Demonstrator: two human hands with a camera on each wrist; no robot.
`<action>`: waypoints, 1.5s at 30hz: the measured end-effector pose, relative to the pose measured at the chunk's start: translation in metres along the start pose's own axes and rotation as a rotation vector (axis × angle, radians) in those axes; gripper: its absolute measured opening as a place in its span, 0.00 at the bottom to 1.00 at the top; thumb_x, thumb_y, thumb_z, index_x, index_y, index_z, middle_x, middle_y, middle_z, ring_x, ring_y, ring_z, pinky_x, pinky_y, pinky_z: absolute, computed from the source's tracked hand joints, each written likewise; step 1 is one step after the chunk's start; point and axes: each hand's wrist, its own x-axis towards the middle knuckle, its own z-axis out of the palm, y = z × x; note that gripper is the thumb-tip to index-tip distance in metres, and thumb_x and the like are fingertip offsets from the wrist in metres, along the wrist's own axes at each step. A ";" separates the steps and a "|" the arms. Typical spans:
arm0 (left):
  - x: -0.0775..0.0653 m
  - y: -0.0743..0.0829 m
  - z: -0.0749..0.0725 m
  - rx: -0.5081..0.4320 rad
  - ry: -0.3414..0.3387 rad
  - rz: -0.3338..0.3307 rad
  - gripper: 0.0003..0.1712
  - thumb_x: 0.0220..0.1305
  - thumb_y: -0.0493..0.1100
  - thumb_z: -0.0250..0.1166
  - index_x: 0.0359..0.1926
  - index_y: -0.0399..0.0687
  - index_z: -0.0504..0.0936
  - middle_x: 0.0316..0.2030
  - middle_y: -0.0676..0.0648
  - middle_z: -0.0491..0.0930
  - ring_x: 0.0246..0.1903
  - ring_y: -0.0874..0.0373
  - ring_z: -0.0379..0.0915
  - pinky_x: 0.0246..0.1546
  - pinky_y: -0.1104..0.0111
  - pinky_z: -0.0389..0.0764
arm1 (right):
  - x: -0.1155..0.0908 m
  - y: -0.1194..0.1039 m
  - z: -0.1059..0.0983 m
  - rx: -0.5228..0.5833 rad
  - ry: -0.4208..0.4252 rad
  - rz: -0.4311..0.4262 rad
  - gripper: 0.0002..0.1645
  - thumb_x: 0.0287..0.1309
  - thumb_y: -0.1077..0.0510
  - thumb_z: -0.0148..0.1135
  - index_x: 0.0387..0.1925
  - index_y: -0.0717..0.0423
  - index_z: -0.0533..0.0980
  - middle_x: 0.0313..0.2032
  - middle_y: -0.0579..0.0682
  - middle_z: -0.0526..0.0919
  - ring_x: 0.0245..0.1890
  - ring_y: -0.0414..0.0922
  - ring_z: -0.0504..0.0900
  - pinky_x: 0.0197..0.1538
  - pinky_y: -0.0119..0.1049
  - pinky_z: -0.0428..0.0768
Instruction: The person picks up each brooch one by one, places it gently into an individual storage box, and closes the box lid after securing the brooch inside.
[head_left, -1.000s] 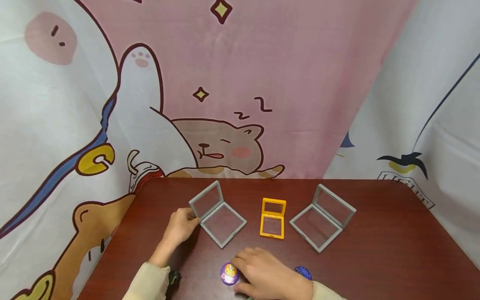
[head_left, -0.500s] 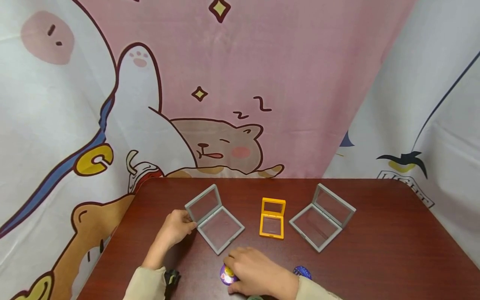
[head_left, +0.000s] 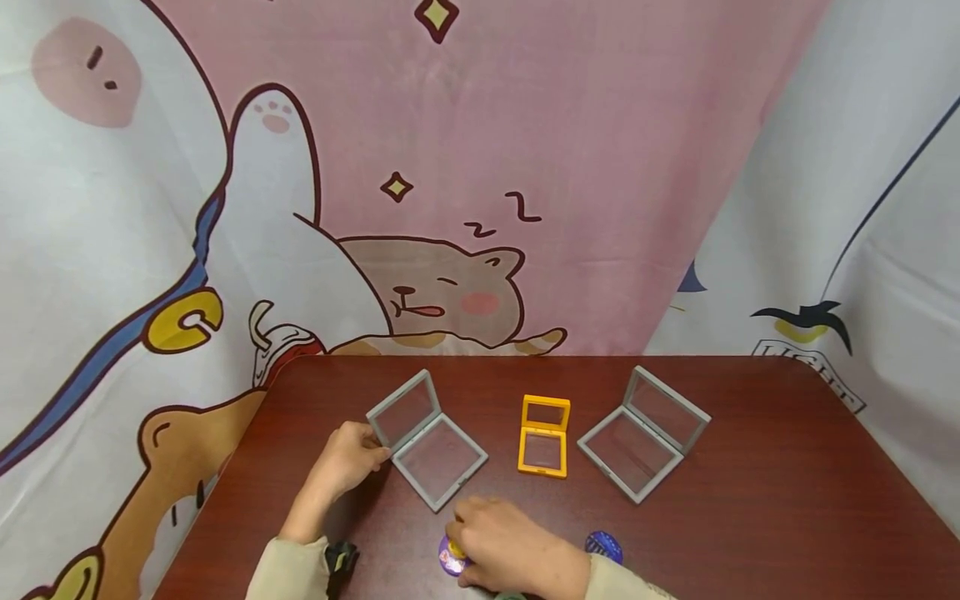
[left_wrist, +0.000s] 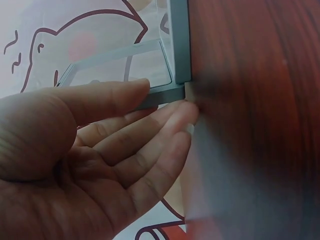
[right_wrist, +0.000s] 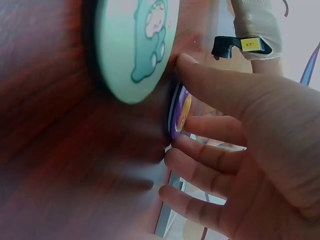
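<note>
Badge pinched at the near edge of the worktop

The right hand pinched the purple badge by its rim; that shallow grip could have let it slip. The left hand clamped the open grey case's corner, whose lid might have tipped shut.

The left hand is filling the lower left of the view, palm showing. Its thumb and fingertips are pinching the corner of the grey frame case, which is lying on the dark red table.
</note>
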 end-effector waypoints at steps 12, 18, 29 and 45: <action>-0.001 0.001 0.001 0.007 -0.024 0.048 0.02 0.57 0.29 0.74 0.28 0.36 0.89 0.23 0.45 0.86 0.22 0.56 0.80 0.27 0.65 0.77 | 0.000 0.001 0.002 0.065 -0.024 -0.020 0.20 0.41 0.44 0.82 0.29 0.46 0.79 0.29 0.36 0.69 0.29 0.31 0.65 0.31 0.25 0.67; -0.001 0.000 0.001 0.012 -0.044 0.092 0.01 0.56 0.30 0.75 0.29 0.35 0.89 0.23 0.46 0.86 0.22 0.58 0.79 0.26 0.65 0.77 | -0.002 0.003 0.001 0.126 -0.036 0.004 0.21 0.37 0.47 0.83 0.31 0.47 0.79 0.31 0.36 0.71 0.31 0.30 0.67 0.33 0.21 0.68; -0.003 0.005 0.003 0.037 -0.047 0.121 0.02 0.55 0.30 0.75 0.31 0.35 0.90 0.24 0.47 0.87 0.25 0.60 0.79 0.28 0.65 0.78 | -0.001 0.016 -0.015 0.272 -0.034 0.098 0.23 0.48 0.49 0.80 0.42 0.52 0.80 0.36 0.37 0.71 0.35 0.29 0.68 0.38 0.20 0.70; -0.002 0.009 0.013 0.023 -0.063 0.158 0.06 0.58 0.26 0.72 0.35 0.37 0.91 0.32 0.43 0.89 0.36 0.55 0.86 0.36 0.63 0.84 | 0.008 0.030 -0.018 0.317 0.109 0.083 0.24 0.55 0.51 0.77 0.50 0.57 0.81 0.42 0.41 0.75 0.41 0.35 0.70 0.44 0.23 0.71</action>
